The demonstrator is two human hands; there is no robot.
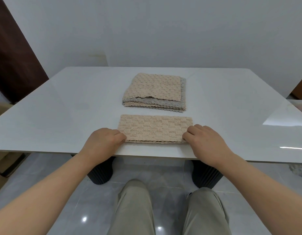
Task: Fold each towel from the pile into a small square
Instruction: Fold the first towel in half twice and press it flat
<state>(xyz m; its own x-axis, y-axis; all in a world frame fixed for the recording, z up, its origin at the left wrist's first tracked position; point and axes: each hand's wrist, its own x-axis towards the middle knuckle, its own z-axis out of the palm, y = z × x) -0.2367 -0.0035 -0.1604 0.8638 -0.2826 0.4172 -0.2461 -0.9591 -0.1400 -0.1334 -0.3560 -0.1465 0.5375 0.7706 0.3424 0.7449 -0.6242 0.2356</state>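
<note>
Btwn hands, left (105,141) & right (206,141), lies folded towel (155,128).

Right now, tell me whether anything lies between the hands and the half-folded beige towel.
Nothing visible does. The left hand and right hand grip the beige towel at its near corners; the pile lies farther back, apart from it.

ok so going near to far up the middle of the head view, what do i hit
trouser legs → near edge of the table → half-folded beige towel, its near corners gripped by the left hand and right hand → pile of towels → wall
</note>
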